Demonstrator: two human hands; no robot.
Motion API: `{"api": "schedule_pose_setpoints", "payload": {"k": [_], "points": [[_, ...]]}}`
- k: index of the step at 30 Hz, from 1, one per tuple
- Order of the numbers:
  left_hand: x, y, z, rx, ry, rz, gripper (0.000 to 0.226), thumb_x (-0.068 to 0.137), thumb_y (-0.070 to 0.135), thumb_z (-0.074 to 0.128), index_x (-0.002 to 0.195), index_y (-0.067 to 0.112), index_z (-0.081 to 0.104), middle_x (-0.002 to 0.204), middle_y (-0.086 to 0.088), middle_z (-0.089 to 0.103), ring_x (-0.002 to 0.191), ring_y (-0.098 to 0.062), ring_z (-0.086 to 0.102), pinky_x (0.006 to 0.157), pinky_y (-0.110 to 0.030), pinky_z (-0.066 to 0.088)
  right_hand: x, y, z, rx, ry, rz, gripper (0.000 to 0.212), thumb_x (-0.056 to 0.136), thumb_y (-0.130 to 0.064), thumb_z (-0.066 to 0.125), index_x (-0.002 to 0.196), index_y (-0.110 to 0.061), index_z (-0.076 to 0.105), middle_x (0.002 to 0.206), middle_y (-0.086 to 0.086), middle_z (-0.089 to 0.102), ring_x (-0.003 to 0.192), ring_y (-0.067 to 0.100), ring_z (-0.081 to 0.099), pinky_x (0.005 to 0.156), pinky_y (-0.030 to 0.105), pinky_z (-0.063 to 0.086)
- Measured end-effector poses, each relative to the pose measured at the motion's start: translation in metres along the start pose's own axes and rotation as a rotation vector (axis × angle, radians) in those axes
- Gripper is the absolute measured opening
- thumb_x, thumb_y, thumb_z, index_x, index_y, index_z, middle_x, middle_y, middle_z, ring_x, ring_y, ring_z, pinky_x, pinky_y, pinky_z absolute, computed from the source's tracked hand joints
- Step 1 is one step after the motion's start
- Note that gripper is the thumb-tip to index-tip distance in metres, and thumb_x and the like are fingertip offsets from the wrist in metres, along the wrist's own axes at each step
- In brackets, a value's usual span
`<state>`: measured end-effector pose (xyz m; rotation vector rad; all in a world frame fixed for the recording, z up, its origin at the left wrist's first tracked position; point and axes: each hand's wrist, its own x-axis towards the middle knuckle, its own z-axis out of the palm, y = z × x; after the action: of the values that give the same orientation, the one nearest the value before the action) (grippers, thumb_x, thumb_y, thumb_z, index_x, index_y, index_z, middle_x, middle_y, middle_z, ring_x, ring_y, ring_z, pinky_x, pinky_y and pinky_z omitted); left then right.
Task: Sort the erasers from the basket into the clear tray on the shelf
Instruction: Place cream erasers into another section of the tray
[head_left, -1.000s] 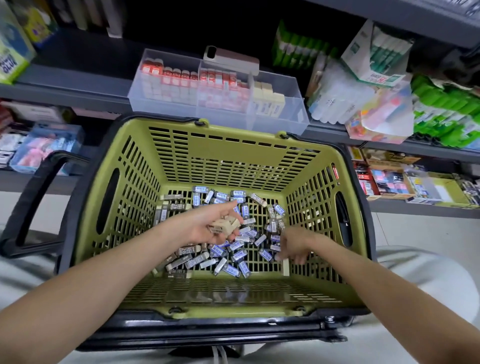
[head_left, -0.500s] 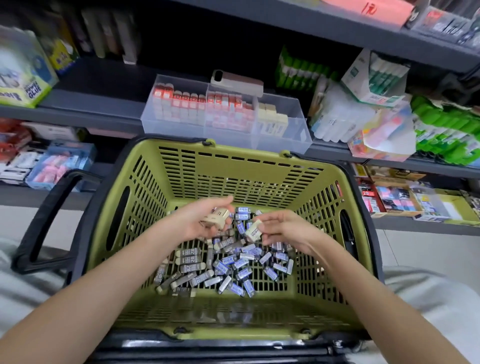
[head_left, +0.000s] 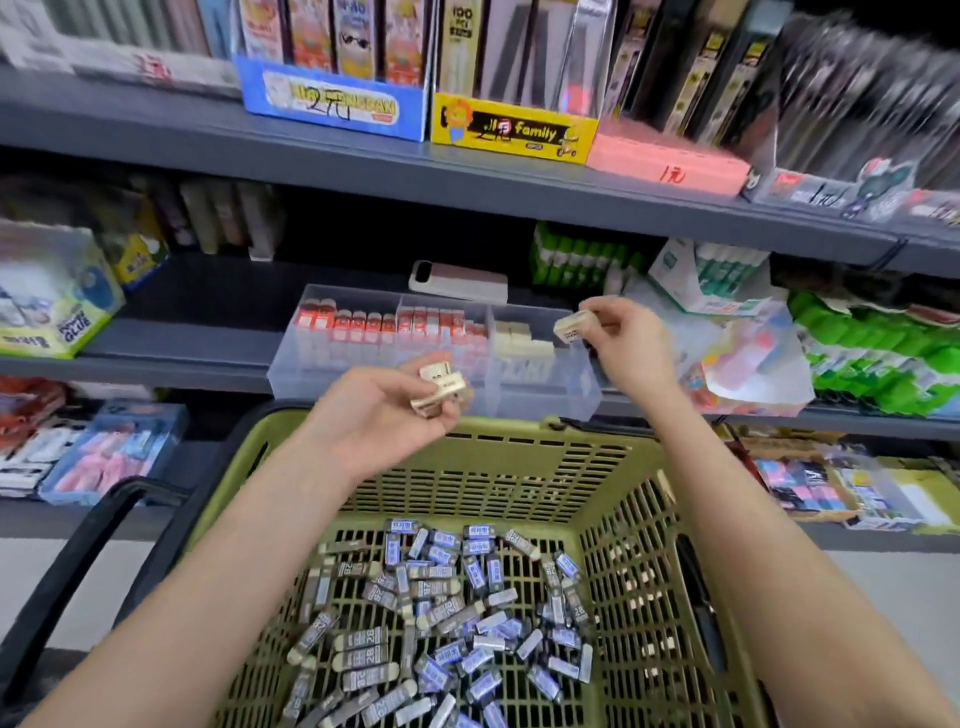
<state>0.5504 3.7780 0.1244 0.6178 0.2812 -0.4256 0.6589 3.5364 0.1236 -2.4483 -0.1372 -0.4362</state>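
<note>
A green basket (head_left: 467, 457) below me holds several blue and grey wrapped erasers (head_left: 441, 618). On the middle shelf stands the clear tray (head_left: 540, 395), with red erasers in its left and middle compartments and a few beige ones (head_left: 519, 340) in the right compartment. My left hand (head_left: 384, 415) is raised in front of the tray and holds a small stack of beige erasers (head_left: 439, 387). My right hand (head_left: 623, 343) is over the tray's right compartment, pinching one beige eraser (head_left: 571, 326).
A phone (head_left: 457, 280) lies behind the tray on the shelf. Green glue sticks (head_left: 872, 353) and packaged goods crowd the shelf to the right, a glue box (head_left: 52, 296) to the left. The basket's black handle (head_left: 78, 566) sticks out at left.
Both hands have risen out of the basket toward the shelf, each with beige erasers. The right hand now reaches over the tray's right compartment. The view has tilted upward.
</note>
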Motion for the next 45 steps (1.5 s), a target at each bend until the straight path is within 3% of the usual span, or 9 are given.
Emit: {"api": "schedule_pose_setpoints", "payload": {"k": [7, 16, 21, 23, 26, 34, 38, 41, 45], "points": [[0.026, 0.012, 0.013, 0.19, 0.04, 0.099, 0.036, 0.069, -0.003, 0.06, 0.105, -0.001, 0.062, 0.116, -0.026, 0.055, 0.107, -0.04, 0.06, 0.066, -0.027, 0.059, 0.047, 0.009, 0.037, -0.364, -0.152, -0.091, 0.034, 0.087, -0.01, 0.055, 0.12, -0.013, 0.061, 0.107, 0.014, 0.069, 0.106, 0.03, 0.058, 0.085, 0.035, 0.045], [0.049, 0.017, 0.014, 0.413, 0.113, 0.116, 0.025, 0.095, 0.025, 0.05, 0.111, 0.006, 0.056, 0.073, -0.013, 0.068, 0.057, -0.016, 0.059, 0.039, -0.017, 0.042, 0.057, 0.016, 0.048, -0.289, -0.507, -0.051, 0.029, 0.095, -0.013, 0.042, 0.113, -0.018, 0.064, 0.121, 0.002, 0.063, 0.113, 0.023, 0.054, 0.1, 0.033, 0.038], [0.06, 0.013, 0.015, 0.501, 0.149, 0.129, 0.029, 0.096, 0.027, 0.05, 0.117, 0.008, 0.055, 0.073, -0.009, 0.065, 0.056, -0.013, 0.055, 0.039, -0.017, 0.039, 0.047, 0.004, 0.038, -0.396, -0.298, -0.156, 0.031, 0.097, -0.016, 0.041, 0.12, -0.019, 0.062, 0.123, -0.001, 0.063, 0.119, 0.025, 0.048, 0.102, 0.036, 0.035], [0.063, 0.012, 0.017, 0.52, 0.138, 0.141, 0.029, 0.096, 0.028, 0.05, 0.117, 0.008, 0.055, 0.077, -0.01, 0.063, 0.058, -0.013, 0.053, 0.04, -0.017, 0.039, 0.03, -0.013, 0.032, -0.146, -0.178, -0.194, 0.026, 0.096, -0.027, 0.047, 0.105, -0.018, 0.07, 0.102, -0.011, 0.071, 0.102, 0.016, 0.058, 0.088, 0.033, 0.043], [0.067, 0.008, 0.022, 0.569, 0.104, 0.183, 0.028, 0.098, 0.028, 0.047, 0.115, 0.007, 0.055, 0.078, -0.009, 0.06, 0.059, -0.012, 0.052, 0.041, -0.017, 0.037, -0.003, -0.047, 0.021, 0.191, -0.297, -0.164, 0.028, 0.092, -0.044, 0.051, 0.074, -0.031, 0.067, 0.059, -0.029, 0.058, 0.063, 0.0, 0.05, 0.058, 0.018, 0.034], [0.074, 0.004, 0.028, 0.531, 0.057, 0.276, 0.02, 0.097, 0.02, 0.048, 0.111, 0.009, 0.058, 0.086, -0.01, 0.06, 0.07, -0.013, 0.057, 0.05, -0.019, 0.043, -0.005, -0.045, 0.008, 0.719, -0.184, 0.12, 0.007, 0.085, -0.015, 0.066, 0.091, -0.014, 0.069, 0.087, -0.001, 0.07, 0.081, 0.01, 0.063, 0.072, 0.018, 0.049], [0.075, 0.011, 0.019, 0.475, 0.076, 0.278, 0.031, 0.096, -0.007, 0.041, 0.119, 0.008, 0.056, 0.096, -0.018, 0.067, 0.083, -0.023, 0.067, 0.059, -0.024, 0.054, 0.033, -0.005, 0.008, 0.049, 0.073, 0.097, 0.021, 0.085, -0.02, 0.064, 0.104, -0.016, 0.069, 0.1, 0.006, 0.07, 0.099, 0.026, 0.06, 0.09, 0.038, 0.046], [0.074, 0.011, 0.016, 0.537, 0.067, 0.298, 0.029, 0.094, -0.008, 0.046, 0.121, 0.002, 0.05, 0.103, -0.019, 0.069, 0.088, -0.025, 0.071, 0.065, -0.023, 0.057, 0.053, 0.012, 0.025, -0.378, 0.007, -0.062, 0.023, 0.082, -0.016, 0.06, 0.1, -0.021, 0.072, 0.108, 0.006, 0.067, 0.111, 0.032, 0.047, 0.092, 0.036, 0.034], [0.076, 0.011, 0.013, 0.631, 0.102, 0.313, 0.025, 0.091, -0.001, 0.056, 0.116, -0.005, 0.053, 0.106, -0.018, 0.069, 0.089, -0.022, 0.071, 0.072, -0.023, 0.057, 0.061, 0.021, 0.049, -0.553, -0.132, -0.218, 0.021, 0.083, -0.021, 0.055, 0.097, -0.025, 0.071, 0.099, -0.002, 0.069, 0.107, 0.025, 0.045, 0.087, 0.031, 0.019]]}}
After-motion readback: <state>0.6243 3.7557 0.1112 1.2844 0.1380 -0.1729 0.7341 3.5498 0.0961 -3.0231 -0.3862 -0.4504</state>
